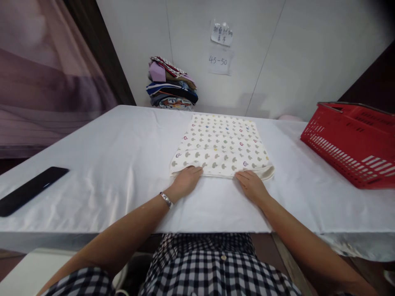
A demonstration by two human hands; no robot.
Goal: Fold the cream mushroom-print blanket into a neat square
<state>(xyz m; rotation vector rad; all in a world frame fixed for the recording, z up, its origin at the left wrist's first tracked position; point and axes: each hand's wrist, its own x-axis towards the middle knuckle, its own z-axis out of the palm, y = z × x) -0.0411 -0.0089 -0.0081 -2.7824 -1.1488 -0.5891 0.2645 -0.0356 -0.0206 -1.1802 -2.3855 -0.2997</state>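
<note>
On the table (101,164), hands (187,179) (252,187) touch printed cloth (220,144)

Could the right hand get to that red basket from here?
Probably, perhaps with a stretch: nothing upright stands between the right hand and the red basket, though the hand touches the patterned cloth.

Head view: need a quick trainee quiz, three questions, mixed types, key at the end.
1. Multiple choice: what do the left hand and the right hand both touch?
A) the phone
B) the patterned cloth
C) the stack of folded fabrics
2. True or false: the red basket is on the right-hand side of the cloth.
3. Fill in: the silver bracelet is on the ____ wrist.

Key:
1. B
2. True
3. left
</note>
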